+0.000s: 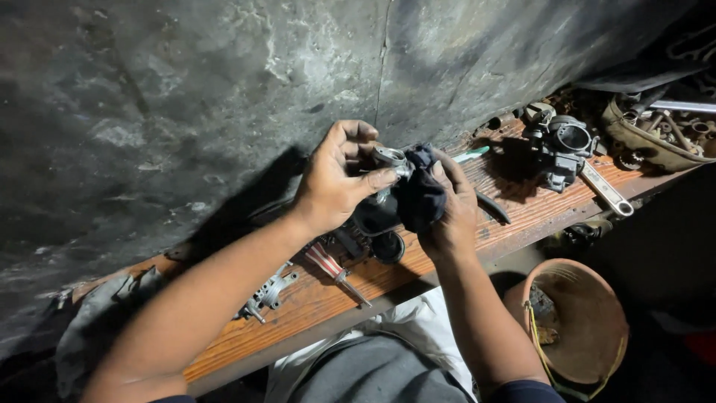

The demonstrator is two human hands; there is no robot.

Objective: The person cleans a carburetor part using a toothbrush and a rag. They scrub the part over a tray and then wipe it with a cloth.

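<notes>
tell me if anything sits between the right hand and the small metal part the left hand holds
Yes: a dark blue cloth is wrapped over the right hand fingers and pressed against the small silver metal part, which the left hand pinches directly.

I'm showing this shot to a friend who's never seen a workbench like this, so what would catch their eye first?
First, the two hands at centre: the left hand pinches a small metal part while the right hand presses a dark cloth against it. Next, the grey carburetor standing on the wooden bench at upper right, with a wrench beside it. Below right sits a worn orange bucket.
</notes>
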